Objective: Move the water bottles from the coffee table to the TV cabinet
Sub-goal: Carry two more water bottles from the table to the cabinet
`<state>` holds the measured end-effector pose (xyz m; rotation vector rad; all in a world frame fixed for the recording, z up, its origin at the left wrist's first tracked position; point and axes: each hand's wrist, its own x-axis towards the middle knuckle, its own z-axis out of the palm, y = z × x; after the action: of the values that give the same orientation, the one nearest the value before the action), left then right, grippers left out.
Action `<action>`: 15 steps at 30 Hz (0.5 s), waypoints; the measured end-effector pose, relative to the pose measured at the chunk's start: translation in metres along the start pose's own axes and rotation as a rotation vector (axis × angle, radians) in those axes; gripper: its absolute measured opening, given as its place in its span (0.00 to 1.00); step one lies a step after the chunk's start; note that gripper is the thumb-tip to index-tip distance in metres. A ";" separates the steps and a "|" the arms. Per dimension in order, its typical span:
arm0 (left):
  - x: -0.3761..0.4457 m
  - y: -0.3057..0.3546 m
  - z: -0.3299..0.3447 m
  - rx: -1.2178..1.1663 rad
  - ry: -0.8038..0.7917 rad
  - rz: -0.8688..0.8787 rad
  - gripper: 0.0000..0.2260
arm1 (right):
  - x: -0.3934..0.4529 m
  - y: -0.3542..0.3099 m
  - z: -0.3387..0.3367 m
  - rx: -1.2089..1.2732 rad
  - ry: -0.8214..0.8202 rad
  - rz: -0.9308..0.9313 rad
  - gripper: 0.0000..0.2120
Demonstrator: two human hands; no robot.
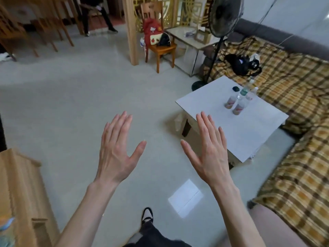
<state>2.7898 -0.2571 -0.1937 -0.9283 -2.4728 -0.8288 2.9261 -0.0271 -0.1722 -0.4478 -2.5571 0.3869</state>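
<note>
Several clear plastic water bottles stand together on the white coffee table [204, 104] at the right: one with a black cap [231, 98], one with a red label in front [239, 106], and a tall one with a green label [246, 89] behind. My left hand [117, 150] and my right hand [208, 148] are held out in front of me over the floor, backs up, fingers straight and spread, holding nothing. The right hand overlaps the near corner of the table in the view. A light wooden cabinet [19, 193] is at the lower left.
A standing fan [219, 32] rises behind the table. A sofa with a plaid cover [293, 104] wraps the right side. A wooden chair with a red backpack [156, 38] and a pillar [131, 29] stand farther back. Another person's legs [96, 16] show at the top.
</note>
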 end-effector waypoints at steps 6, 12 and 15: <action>0.106 -0.007 0.056 -0.120 -0.072 0.163 0.33 | 0.050 0.027 0.017 -0.054 0.036 0.156 0.37; 0.180 0.015 0.118 -0.245 -0.164 0.262 0.33 | 0.088 0.074 0.017 -0.118 0.138 0.311 0.37; 0.212 0.031 0.152 -0.276 -0.217 0.309 0.33 | 0.106 0.105 0.020 -0.157 0.159 0.396 0.37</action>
<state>2.6396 -0.0417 -0.1873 -1.5252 -2.3338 -1.0207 2.8542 0.1043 -0.1799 -1.0083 -2.3462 0.2753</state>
